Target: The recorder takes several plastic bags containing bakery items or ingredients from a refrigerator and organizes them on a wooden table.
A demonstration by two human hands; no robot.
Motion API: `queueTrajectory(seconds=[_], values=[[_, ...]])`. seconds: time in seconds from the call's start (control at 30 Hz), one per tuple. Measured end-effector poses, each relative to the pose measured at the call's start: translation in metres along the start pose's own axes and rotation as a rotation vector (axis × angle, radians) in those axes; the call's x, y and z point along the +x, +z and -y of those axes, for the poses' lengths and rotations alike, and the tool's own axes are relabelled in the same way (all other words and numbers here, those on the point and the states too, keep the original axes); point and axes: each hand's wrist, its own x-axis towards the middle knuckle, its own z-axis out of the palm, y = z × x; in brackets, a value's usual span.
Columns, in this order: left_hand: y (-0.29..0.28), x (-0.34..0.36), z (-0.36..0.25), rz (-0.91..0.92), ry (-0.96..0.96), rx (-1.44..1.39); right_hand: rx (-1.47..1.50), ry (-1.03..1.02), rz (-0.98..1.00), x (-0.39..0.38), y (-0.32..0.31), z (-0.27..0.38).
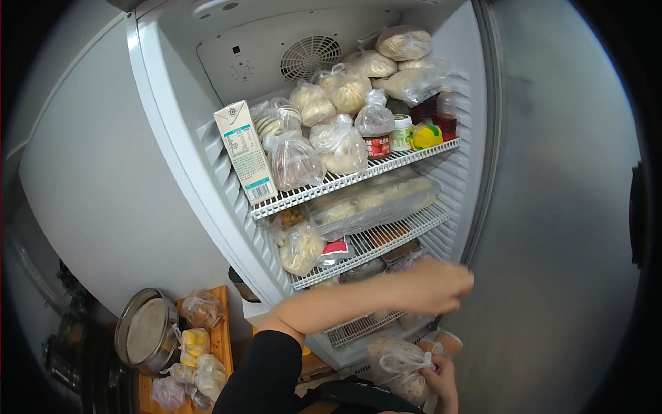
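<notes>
My left hand [443, 286] reaches across the open fridge in front of the lower shelves. Its fingers are curled, slightly blurred, and I cannot see whether anything is inside them. Low at the front, my right hand [440, 379] grips the tied neck of a clear plastic bag [393, 366] holding pale rounded food. A brownish cup-like item [436, 343] sits beside that bag. Above my arm, bags of pale food [301, 247] and a long covered tray [369, 203] lie on the middle shelf [383, 245], partly over a flat red-and-grey packet [336, 252].
The top shelf [303, 190] holds bagged food [338, 143], a carton [245, 152] and jars [401, 131]. The fridge door [565, 207] stands open at right. At lower left, a wooden board [221, 310] carries a steel pot [124, 317] and several bags [207, 376].
</notes>
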Motion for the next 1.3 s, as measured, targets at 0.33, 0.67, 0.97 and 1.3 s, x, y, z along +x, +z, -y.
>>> queueTrajectory(seconds=[0.33,0.67,0.97,1.3], values=[[-0.218,-0.014,0.056,-0.629,-0.579,0.835,0.052,0.077,-0.184,0.011,0.004,-0.011],[-0.278,-0.030,0.089,-0.488,-0.807,0.818,0.031,0.005,0.007,0.019,-0.001,-0.028],[-0.292,0.062,0.150,-0.879,-0.557,0.712,0.274,0.201,-0.154,0.043,-0.001,-0.024],[-0.320,0.195,0.179,-0.792,-0.544,0.760,0.260,0.413,-0.247,0.089,-0.019,-0.019]])
